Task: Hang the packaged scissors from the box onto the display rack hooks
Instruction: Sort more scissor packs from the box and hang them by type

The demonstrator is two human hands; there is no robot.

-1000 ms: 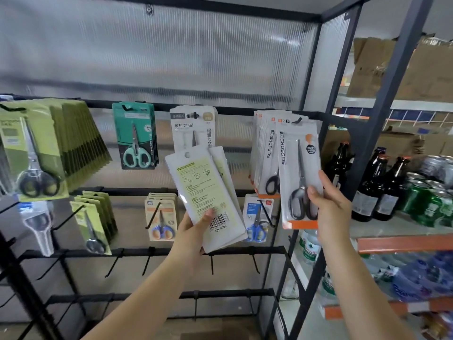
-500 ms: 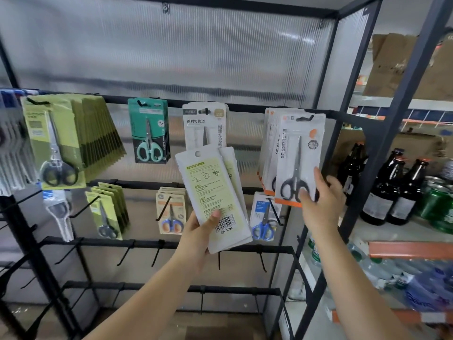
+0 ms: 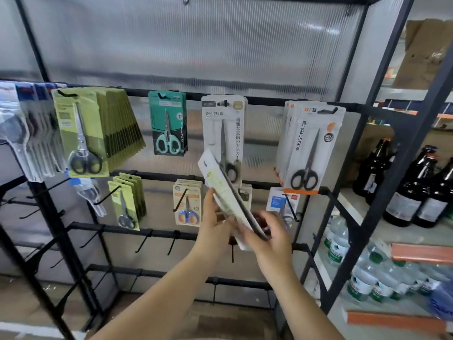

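Two hands met at a small stack of flat white scissor packs [image 3: 226,192], held tilted in front of the rack's middle, below the top rail. The left hand [image 3: 213,227] gripped the stack's lower left edge, thumb on the printed back face. The right hand [image 3: 272,238] had its fingers curled round the lower right edge of the front pack, whose dark side faced right. The display rack [image 3: 264,100] was black metal tube with thin angled hooks [image 3: 180,200] and a ribbed translucent plastic back panel [image 3: 196,45]. On the top rail hung a thick row of olive cardboard packs [image 3: 81,133], a few teal packs [image 3: 168,123] with mint-handled scissors, one white pack [image 3: 224,133] with black-handled scissors directly behind the held stack, and a row of white packs with an orange base [image 3: 311,148]. Smaller packs [image 3: 187,204] hung on the second rail. To the right, a shelf [image 3: 416,251] with an orange edge carried dark glass bottles [image 3: 402,192]; clear plastic water bottles [image 3: 367,276] stood below.
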